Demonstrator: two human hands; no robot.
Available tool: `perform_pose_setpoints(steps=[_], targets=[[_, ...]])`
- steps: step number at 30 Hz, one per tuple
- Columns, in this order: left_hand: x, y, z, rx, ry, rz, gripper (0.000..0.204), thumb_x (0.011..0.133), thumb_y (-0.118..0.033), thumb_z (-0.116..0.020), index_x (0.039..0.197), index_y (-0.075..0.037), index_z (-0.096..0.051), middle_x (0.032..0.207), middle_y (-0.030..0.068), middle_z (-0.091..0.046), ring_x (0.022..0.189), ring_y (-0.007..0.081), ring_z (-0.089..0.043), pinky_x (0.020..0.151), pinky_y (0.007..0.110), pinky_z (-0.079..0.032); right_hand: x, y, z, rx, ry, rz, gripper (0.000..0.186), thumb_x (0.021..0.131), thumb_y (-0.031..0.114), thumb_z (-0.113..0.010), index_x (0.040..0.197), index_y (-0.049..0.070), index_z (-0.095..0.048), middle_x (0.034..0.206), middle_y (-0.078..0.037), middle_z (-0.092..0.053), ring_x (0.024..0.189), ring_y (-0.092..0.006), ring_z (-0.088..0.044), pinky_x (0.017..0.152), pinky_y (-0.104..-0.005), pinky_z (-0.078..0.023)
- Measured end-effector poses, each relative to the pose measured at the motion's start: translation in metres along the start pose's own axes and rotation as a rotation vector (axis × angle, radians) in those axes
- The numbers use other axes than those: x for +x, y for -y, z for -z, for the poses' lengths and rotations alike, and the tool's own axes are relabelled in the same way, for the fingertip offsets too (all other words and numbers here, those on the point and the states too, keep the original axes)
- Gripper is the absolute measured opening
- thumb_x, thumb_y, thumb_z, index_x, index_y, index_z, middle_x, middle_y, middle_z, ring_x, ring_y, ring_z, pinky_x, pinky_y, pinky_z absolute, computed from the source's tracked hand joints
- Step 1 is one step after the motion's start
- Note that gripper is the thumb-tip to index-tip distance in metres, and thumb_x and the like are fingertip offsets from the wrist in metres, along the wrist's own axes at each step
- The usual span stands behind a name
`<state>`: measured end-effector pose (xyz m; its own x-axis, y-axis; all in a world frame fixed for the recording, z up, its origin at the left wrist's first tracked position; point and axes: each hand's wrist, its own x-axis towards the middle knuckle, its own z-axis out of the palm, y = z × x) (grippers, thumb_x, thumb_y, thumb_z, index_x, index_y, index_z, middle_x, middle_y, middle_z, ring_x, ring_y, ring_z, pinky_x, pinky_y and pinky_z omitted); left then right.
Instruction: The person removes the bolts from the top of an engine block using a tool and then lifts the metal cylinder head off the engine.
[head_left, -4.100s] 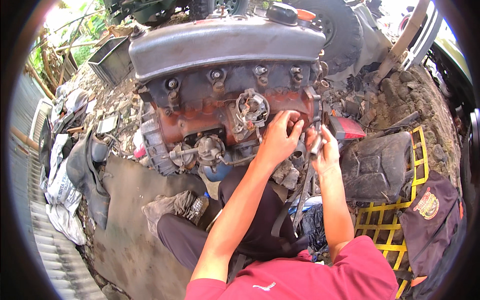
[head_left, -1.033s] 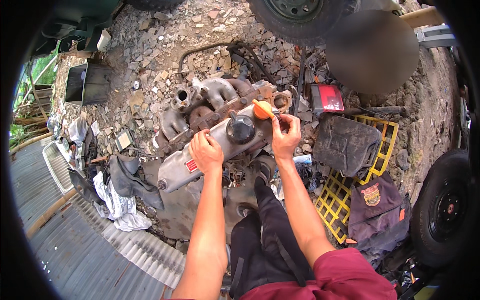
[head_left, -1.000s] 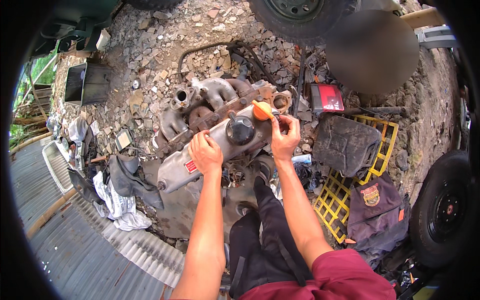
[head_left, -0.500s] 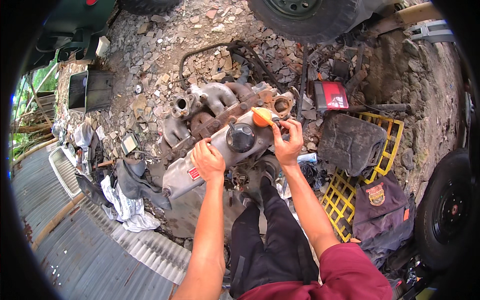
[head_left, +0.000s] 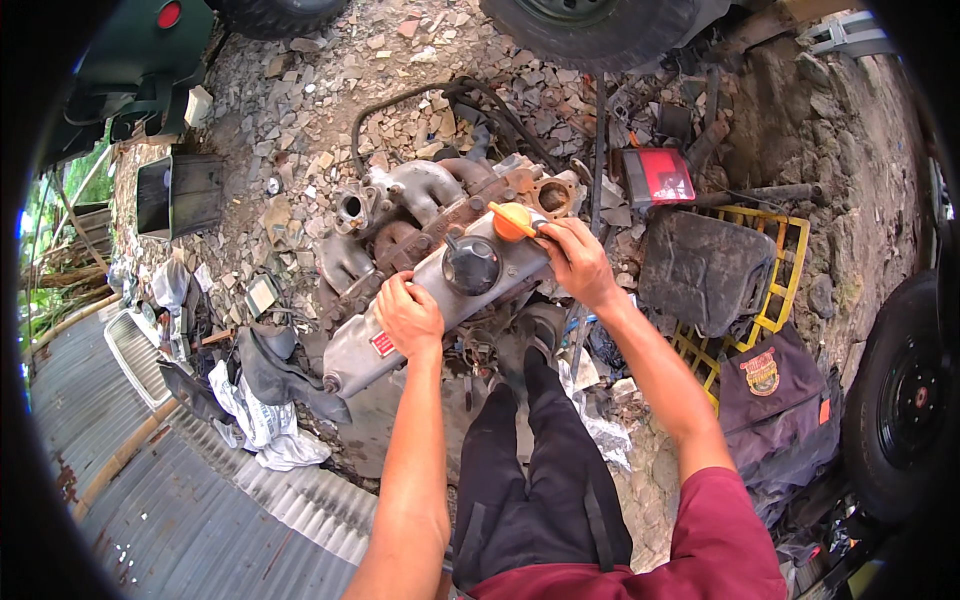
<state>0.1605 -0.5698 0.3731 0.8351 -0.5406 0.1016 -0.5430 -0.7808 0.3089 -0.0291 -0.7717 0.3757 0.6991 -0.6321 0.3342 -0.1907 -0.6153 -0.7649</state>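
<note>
A silver-grey engine valve cover (head_left: 375, 345) lies slantwise along an engine cylinder head with manifold pipes (head_left: 410, 190). On top of the cover are a black round cap (head_left: 472, 265) and an orange filler cap (head_left: 512, 222). My left hand (head_left: 408, 315) curls over the cover's middle, fingers bent round its far edge, beside a red label (head_left: 382, 344). At the cover's right end, close by the orange cap, my right hand (head_left: 580, 262) is closed with its fingertips on the corner; the exact contact there is partly hidden.
Broken stone covers the ground, with a black hose (head_left: 400, 100) behind the engine. To the right are a red-and-white lamp (head_left: 655, 176), a black plastic can (head_left: 705, 270), a yellow grate (head_left: 790, 270) and a wheel (head_left: 905, 395). Corrugated sheeting (head_left: 190, 510) lies at left.
My right hand has shifted from beside the orange cap's tab to the cover's right end, its forearm swinging outward. My left hand keeps its place on the cover. The view has shifted slightly.
</note>
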Motion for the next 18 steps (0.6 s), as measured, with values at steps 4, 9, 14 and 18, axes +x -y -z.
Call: perform_pose_setpoints(steps=[4,9,14,18], targets=[[0.0,-0.001,0.001,-0.001,0.001,0.001,0.017,0.092,-0.012,-0.052,0.101,-0.007,-0.066,0.102,0.0117,-0.068,0.101,0.0332,-0.061,0.093,0.046,-0.044,0.005,-0.007,0.012,0.069,0.101,0.01,0.028,0.086,0.003,-0.076,0.112,-0.002,-0.065,0.106,-0.017,-0.065,0.092,-0.0341,-0.067,0.08,-0.0409,-0.056],[-0.001,0.0,0.0,-0.002,0.008,0.019,0.017,0.091,-0.013,-0.053,0.101,-0.007,-0.066,0.102,0.0118,-0.068,0.101,0.0332,-0.061,0.093,0.046,-0.045,0.001,0.003,0.003,0.132,0.01,-0.176,0.026,0.084,0.005,-0.079,0.106,-0.002,-0.068,0.104,-0.015,-0.065,0.09,-0.0315,-0.067,0.078,-0.0389,-0.056],[0.0,0.001,-0.001,-0.005,0.008,0.02,0.018,0.09,-0.013,-0.053,0.1,-0.007,-0.067,0.101,0.012,-0.068,0.101,0.0332,-0.061,0.094,0.046,-0.044,0.002,-0.007,0.0,0.072,-0.02,-0.055,0.024,0.082,0.003,-0.079,0.103,-0.002,-0.068,0.101,-0.015,-0.067,0.093,-0.0347,-0.066,0.083,-0.0415,-0.054],[0.001,-0.002,0.001,-0.012,0.009,0.028,0.018,0.089,-0.013,-0.053,0.1,-0.007,-0.067,0.101,0.0121,-0.068,0.102,0.0332,-0.061,0.094,0.046,-0.044,0.008,-0.009,0.01,0.025,0.057,0.051,0.027,0.082,0.003,-0.079,0.106,-0.002,-0.067,0.105,-0.016,-0.066,0.094,-0.0352,-0.066,0.084,-0.0419,-0.054]])
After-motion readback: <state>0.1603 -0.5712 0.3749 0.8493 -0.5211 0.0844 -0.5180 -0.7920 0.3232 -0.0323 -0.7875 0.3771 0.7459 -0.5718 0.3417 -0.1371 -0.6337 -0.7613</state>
